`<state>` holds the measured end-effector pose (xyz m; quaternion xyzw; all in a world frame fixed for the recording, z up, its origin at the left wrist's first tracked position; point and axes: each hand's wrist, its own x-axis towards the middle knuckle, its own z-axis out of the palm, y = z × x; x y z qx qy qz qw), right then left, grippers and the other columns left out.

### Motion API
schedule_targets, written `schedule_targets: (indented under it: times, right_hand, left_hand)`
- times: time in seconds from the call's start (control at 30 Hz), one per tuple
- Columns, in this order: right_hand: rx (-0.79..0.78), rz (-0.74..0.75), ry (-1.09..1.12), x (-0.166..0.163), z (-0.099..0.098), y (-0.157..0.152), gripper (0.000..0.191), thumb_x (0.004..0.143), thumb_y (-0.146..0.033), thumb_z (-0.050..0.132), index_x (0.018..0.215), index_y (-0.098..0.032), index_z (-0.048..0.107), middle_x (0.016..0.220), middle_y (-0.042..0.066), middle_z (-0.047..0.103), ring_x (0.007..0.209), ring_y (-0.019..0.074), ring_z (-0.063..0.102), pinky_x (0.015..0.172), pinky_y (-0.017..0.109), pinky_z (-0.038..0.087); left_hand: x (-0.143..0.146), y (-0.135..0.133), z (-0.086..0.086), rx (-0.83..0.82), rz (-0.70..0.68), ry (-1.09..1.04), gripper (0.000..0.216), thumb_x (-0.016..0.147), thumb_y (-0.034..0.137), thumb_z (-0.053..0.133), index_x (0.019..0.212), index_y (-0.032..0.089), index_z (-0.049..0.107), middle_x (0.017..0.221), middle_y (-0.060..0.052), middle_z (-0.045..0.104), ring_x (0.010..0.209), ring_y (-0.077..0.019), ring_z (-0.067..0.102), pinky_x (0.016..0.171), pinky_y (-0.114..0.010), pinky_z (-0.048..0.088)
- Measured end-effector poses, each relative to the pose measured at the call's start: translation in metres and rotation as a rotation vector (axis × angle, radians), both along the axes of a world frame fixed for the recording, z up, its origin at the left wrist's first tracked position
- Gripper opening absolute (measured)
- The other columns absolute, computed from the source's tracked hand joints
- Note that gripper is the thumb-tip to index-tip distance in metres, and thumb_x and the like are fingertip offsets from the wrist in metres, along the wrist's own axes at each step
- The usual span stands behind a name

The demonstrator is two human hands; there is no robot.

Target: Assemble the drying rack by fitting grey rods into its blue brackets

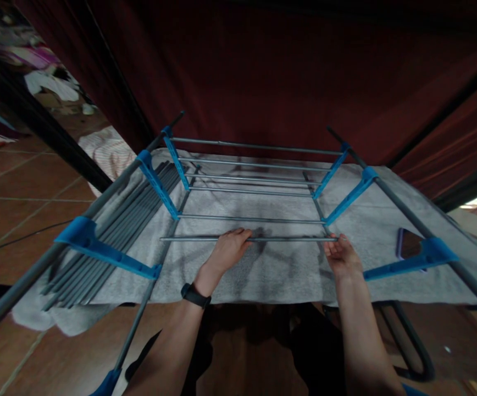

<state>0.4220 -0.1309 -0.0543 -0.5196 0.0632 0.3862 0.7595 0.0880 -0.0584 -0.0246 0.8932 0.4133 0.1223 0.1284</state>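
A thin grey metal tube [279,239] lies level across the front of a half-built rack. My left hand [232,247] is closed around its middle, palm down, with a dark band on the wrist. Fingers of my right hand [342,253] pinch the tube's right end. Around them stands the rack: thick grey poles [115,184] run along its sides, joined by blue plastic brackets [102,247]. Several more thin tubes [250,219] span the brackets farther back. The right front bracket [411,258] is just beside my right hand.
A bundle of loose grey tubes [115,236] lies at the left on the grey cloth [238,275] covering the table. A phone [410,245] rests at the right, partly behind a bracket. Dark red curtains [255,82] hang behind. A black metal frame [411,341] stands below right.
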Motion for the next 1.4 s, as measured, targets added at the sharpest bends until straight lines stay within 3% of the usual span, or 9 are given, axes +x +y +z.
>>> schedule_targets:
  times: [0.3,0.5,0.73,0.97,1.1,1.27,1.4]
  right_hand:
    - [0.052,-0.012,0.003,-0.002,0.001,0.001,0.011,0.085,-0.017,0.065,0.081,-0.022,0.057,0.060,-0.008,0.064,0.048,0.0064,0.058,0.057,0.019,0.055]
    - [0.072,-0.016,0.007,-0.002,0.002,0.003,0.010,0.086,-0.018,0.065,0.085,-0.023,0.057,0.066,-0.008,0.066,0.052,0.0056,0.061,0.059,0.018,0.055]
    - [0.063,0.001,0.018,-0.005,0.001,0.011,0.010,0.090,-0.016,0.058,0.093,-0.026,0.060,0.076,-0.008,0.070,0.064,0.0065,0.067,0.064,0.019,0.057]
    - [0.147,0.061,0.005,-0.019,-0.002,0.017,0.013,0.083,-0.012,0.067,0.085,-0.024,0.062,0.082,-0.005,0.073,0.075,0.0084,0.070,0.074,0.021,0.058]
    - [0.127,0.082,0.064,-0.038,0.000,0.020,0.011,0.082,-0.013,0.067,0.080,-0.022,0.063,0.080,-0.003,0.073,0.074,0.0096,0.070,0.072,0.022,0.058]
    - [0.165,0.311,0.086,-0.074,-0.004,0.016,0.010,0.077,-0.014,0.074,0.080,-0.020,0.067,0.082,0.000,0.074,0.080,0.0133,0.071,0.078,0.027,0.060]
    - [0.220,0.461,0.082,-0.107,-0.013,0.010,0.015,0.071,-0.016,0.079,0.080,-0.020,0.068,0.084,0.001,0.074,0.083,0.0154,0.071,0.084,0.031,0.059]
  left_hand:
    - [0.006,0.001,0.002,-0.012,0.000,0.045,0.022,0.100,0.025,0.045,0.104,0.019,0.066,0.102,-0.008,0.067,0.090,-0.0203,0.066,0.083,-0.031,0.049]
    - [0.007,0.003,-0.001,-0.057,-0.004,-0.035,0.022,0.097,0.027,0.052,0.117,0.023,0.062,0.107,-0.005,0.069,0.097,-0.0206,0.066,0.088,-0.031,0.048]
    - [0.009,0.011,0.004,-0.043,0.021,0.000,0.018,0.095,0.030,0.055,0.107,0.023,0.068,0.102,-0.005,0.070,0.094,-0.0216,0.067,0.091,-0.035,0.047]
    - [0.011,0.011,0.001,0.000,-0.004,0.038,0.030,0.101,0.034,0.044,0.113,0.024,0.069,0.102,-0.007,0.071,0.092,-0.0211,0.067,0.092,-0.035,0.047]
    - [0.012,0.009,0.000,-0.029,-0.022,0.060,0.034,0.102,0.035,0.040,0.120,0.024,0.066,0.106,-0.007,0.072,0.095,-0.0216,0.068,0.091,-0.034,0.047]
    - [0.012,0.004,0.003,-0.042,-0.017,0.010,0.033,0.099,0.030,0.048,0.127,0.026,0.062,0.114,-0.007,0.071,0.100,-0.0226,0.067,0.094,-0.035,0.047]
    - [0.012,-0.002,0.002,-0.030,-0.017,0.017,0.028,0.095,0.022,0.052,0.120,0.026,0.064,0.108,-0.006,0.072,0.099,-0.0229,0.067,0.093,-0.035,0.046]
